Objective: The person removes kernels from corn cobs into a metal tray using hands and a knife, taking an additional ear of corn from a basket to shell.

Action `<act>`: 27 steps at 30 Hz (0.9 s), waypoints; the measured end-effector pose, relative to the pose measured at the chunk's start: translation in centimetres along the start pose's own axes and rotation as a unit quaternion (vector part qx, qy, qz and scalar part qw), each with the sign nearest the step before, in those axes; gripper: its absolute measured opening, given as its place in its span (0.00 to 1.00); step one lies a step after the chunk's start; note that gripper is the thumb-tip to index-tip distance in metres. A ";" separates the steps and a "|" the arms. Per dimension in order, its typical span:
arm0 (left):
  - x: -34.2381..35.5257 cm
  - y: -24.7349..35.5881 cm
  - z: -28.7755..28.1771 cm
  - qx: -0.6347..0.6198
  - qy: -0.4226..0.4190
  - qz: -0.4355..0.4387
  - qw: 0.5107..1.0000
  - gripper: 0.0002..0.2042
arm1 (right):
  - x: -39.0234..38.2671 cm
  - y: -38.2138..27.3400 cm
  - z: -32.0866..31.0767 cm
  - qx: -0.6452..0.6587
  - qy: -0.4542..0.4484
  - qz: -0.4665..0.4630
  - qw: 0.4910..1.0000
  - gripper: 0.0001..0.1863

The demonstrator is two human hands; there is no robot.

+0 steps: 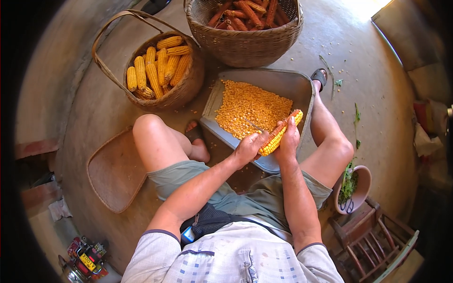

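Observation:
Both hands are over a grey tub (pixel 210 106) heaped with loose yellow kernels (pixel 250 104). My right hand (pixel 289 141) grips a yellow corn cob (pixel 276 139), partly stripped to red core along its upper left side. My left hand (pixel 250 147) is closed at the cob's lower end, around what looks like the handle of a thin metal pick (pixel 253 124); the handle itself is hidden by the fingers. The pick points up and left over the kernels, and the hand's exact grip is unclear.
A handled basket (pixel 188 80) holds yellow cobs; a larger basket (pixel 245 45) holds stripped red cobs. A woven tray (pixel 113 174) lies left of my legs. At right are a pink bucket (pixel 363 184) with greens and a wooden chair (pixel 365 250). Small machinery (pixel 85 259) stands lower left.

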State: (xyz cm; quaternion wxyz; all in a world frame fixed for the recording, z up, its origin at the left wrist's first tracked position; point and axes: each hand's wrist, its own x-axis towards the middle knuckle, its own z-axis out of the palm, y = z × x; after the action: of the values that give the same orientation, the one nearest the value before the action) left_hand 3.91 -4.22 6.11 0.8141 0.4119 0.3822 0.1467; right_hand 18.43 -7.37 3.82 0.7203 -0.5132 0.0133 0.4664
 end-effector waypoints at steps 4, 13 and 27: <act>0.3 -0.7 0.0 0.273 0.057 0.138 0.950 0.18 | 0.0 0.4 0.3 -0.030 0.024 -0.007 0.999 0.15; 0.3 -1.0 -0.4 0.181 0.069 0.124 0.973 0.15 | -0.6 -0.5 0.9 -0.023 -0.013 0.015 1.000 0.13; 0.4 0.5 -0.1 0.266 0.000 0.083 0.960 0.18 | -0.6 0.6 0.9 -0.056 -0.016 0.016 0.998 0.15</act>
State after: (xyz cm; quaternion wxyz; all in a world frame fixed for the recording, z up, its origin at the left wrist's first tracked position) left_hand 4.15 -3.63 6.24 0.6600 0.6440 0.3719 0.1064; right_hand 17.27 -7.06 4.11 0.6827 -0.5453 -0.0159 0.4861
